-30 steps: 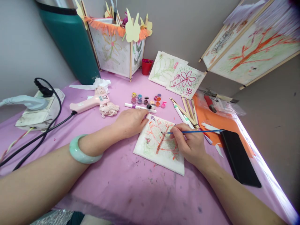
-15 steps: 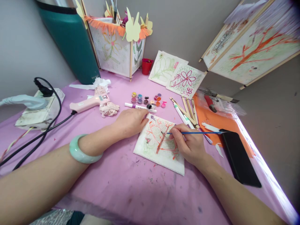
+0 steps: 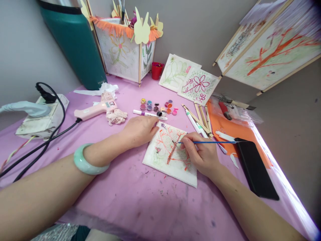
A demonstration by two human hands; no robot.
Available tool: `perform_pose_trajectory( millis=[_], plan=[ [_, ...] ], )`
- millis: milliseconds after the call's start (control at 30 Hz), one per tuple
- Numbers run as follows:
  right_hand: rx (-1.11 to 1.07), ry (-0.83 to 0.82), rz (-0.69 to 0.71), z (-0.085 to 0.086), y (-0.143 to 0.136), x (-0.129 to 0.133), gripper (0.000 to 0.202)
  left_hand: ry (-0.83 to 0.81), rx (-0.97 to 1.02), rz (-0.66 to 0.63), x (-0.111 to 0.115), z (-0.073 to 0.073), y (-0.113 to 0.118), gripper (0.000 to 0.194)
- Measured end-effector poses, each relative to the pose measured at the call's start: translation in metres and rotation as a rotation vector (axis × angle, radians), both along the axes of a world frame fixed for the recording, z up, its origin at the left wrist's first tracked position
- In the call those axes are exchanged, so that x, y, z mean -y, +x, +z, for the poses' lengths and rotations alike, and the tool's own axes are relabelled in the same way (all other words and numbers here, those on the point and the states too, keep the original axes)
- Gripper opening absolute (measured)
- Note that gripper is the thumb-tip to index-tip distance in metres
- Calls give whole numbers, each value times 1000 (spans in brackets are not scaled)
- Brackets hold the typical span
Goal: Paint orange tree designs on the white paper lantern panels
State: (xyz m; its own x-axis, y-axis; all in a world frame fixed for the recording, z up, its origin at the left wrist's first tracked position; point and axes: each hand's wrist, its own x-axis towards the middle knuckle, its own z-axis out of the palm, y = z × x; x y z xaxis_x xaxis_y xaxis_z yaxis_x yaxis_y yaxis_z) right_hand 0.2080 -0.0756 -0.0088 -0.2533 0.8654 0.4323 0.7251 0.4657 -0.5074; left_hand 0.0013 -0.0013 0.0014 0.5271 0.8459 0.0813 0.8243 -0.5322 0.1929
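A thin blue paintbrush (image 3: 213,142) is pinched in my right hand (image 3: 202,154). Its dark tip meets the orange-red tree trunk drawn on a white textured square sheet (image 3: 156,159). Also on the sheet are orange branches, a small bird-like figure, pale green marks and a little purple flower. My left hand (image 3: 139,131) lies flat on the table, fingertips at the sheet's upper left corner, holding nothing; a pale green bangle (image 3: 85,162) circles that wrist. Just beyond are small paint pots (image 3: 149,108) and a white marker with a purple band (image 3: 142,113).
A pink glue gun (image 3: 96,110), power strip (image 3: 42,115) and cables lie left. A teal bottle (image 3: 72,47) and paper lantern (image 3: 117,57) stand behind. Rightward are sticks (image 3: 202,113), green-banded markers (image 3: 192,123), orange paper (image 3: 218,117) and a black phone-like slab (image 3: 257,170).
Almost nothing differs. The brush tip stays on the tree trunk, with at most a very slight shift of my right hand; my left hand keeps its place.
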Motion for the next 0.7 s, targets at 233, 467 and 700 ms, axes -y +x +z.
perform_pose_trajectory(
  millis=[233, 467, 700],
  plan=[
    [-21, -4, -38, 0, -1, 0, 17, 19, -4, -11, -1, -2, -1, 34],
    [-43, -48, -18, 2, -1, 0, 17, 12, -3, -1, -1, -1, 0, 34],
    [-63, -87, -12, 2, -1, 0, 18, 3, -5, 0, 0, -1, 0, 35]
  ],
)
